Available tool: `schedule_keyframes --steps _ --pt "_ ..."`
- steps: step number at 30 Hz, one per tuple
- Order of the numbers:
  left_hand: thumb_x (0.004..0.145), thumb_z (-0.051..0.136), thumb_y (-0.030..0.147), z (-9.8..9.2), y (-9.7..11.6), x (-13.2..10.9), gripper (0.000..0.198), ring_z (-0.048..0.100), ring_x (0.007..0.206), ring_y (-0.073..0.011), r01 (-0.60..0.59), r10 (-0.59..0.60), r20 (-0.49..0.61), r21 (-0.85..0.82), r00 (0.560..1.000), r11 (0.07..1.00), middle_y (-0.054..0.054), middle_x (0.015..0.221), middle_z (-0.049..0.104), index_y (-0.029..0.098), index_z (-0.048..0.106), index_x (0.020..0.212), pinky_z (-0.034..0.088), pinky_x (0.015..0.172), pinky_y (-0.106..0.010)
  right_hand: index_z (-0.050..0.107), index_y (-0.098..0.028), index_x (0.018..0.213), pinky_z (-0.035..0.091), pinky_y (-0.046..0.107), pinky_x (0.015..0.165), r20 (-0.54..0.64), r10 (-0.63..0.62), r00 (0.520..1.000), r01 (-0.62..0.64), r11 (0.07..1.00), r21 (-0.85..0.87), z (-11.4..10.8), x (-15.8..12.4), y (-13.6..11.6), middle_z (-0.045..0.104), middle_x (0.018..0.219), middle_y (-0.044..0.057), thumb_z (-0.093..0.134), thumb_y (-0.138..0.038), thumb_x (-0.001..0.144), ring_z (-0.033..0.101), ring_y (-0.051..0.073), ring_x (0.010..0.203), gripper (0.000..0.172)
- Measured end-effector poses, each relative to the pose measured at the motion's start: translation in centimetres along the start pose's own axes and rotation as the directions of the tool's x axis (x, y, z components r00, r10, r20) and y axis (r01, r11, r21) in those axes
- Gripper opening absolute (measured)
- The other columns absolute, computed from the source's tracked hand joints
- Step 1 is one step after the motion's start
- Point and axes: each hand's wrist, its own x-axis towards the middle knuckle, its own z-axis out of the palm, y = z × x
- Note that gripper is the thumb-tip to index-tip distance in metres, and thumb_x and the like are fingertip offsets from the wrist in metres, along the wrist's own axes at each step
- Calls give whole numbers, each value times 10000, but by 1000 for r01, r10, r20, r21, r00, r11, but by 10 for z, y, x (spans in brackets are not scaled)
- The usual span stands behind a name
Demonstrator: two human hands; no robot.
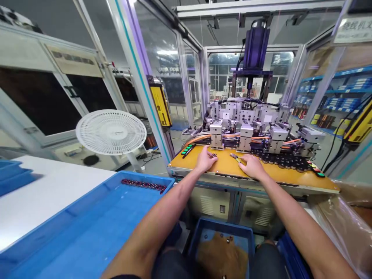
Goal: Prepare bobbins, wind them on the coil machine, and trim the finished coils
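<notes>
My left hand is closed around a small dark round part, which looks like a wound motor core, over the yellow worktop. To its right, my right hand grips a pair of cutting pliers with yellowish handles, the metal jaws pointing left toward the part. A short gap separates the jaws from the part. Many similar dark round parts lie in rows on the worktop to the right of my right hand.
Behind the hands stands a winding machine with several metal heads and orange hoses. A blue tray at the left holds a row of reddish parts. Below, a blue bin holds scraps. A white fan stands left.
</notes>
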Motion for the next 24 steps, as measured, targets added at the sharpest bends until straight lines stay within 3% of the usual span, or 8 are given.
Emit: schedule_keyframes --steps 3,6,11,12,14,18,21,24 --pt "669 762 178 -20 4 -47 671 659 726 -147 22 -20 14 -209 1000 978 -18 897 644 140 471 1272 541 790 -350 659 -141 1043 495 452 969 -103 -33 994 40 997 64 -2 0 -2 673 1132 95 621 -380 904 625 220 1074 279" --pt "662 735 244 -40 1 -104 653 699 795 -157 46 -38 29 -397 999 917 -42 955 652 144 455 1243 560 798 -331 663 -114 1116 481 476 1010 -254 -74 964 112 984 135 -14 -8 -19 656 1199 166 607 -317 882 603 272 1142 315" --pt "647 801 209 -56 -8 -193 592 684 895 -130 34 -43 -4 -540 999 841 -43 1014 668 180 524 1169 559 835 -258 590 -167 1234 480 433 1040 -409 -229 884 332 921 204 -59 -74 -95 637 1246 131 601 -262 895 573 237 1187 353" --pt "660 805 172 -56 -9 -208 574 683 900 -128 -8 -4 -22 -541 1000 841 -41 1014 676 190 541 1169 564 829 -247 574 -149 1246 496 426 1015 -442 -348 827 464 866 187 -69 -92 -112 643 1229 143 619 -209 884 581 240 1170 370" --pt "696 785 85 -57 -8 -233 552 689 915 -129 -143 124 -71 -506 990 850 -36 1019 693 218 570 1186 577 823 -236 568 -84 1231 514 395 968 -367 -538 759 612 782 118 -83 -124 -143 661 1187 167 622 -150 880 596 248 1120 361" --pt "709 732 -47 -59 -5 -262 659 698 921 -112 -363 342 -124 -399 931 842 -15 1057 708 287 569 1252 582 831 -200 653 -84 989 490 328 662 -115 -568 815 579 801 152 -87 -164 -170 687 814 88 481 -66 915 591 190 724 188" --pt "695 739 -59 -61 -7 -269 704 701 888 -106 -370 354 -117 -407 928 835 -13 1066 696 299 554 1272 585 817 -195 660 -124 904 365 283 524 -24 -547 837 527 791 310 -80 -178 -173 563 590 3 442 -43 922 449 132 521 233" --pt "702 751 -34 -64 -9 -270 696 702 848 -106 -279 273 -84 -476 958 834 -14 1037 682 296 536 1276 591 790 -208 672 -128 924 347 256 518 40 -512 858 423 749 511 -77 -190 -176 552 554 -19 488 -97 943 439 104 488 187"
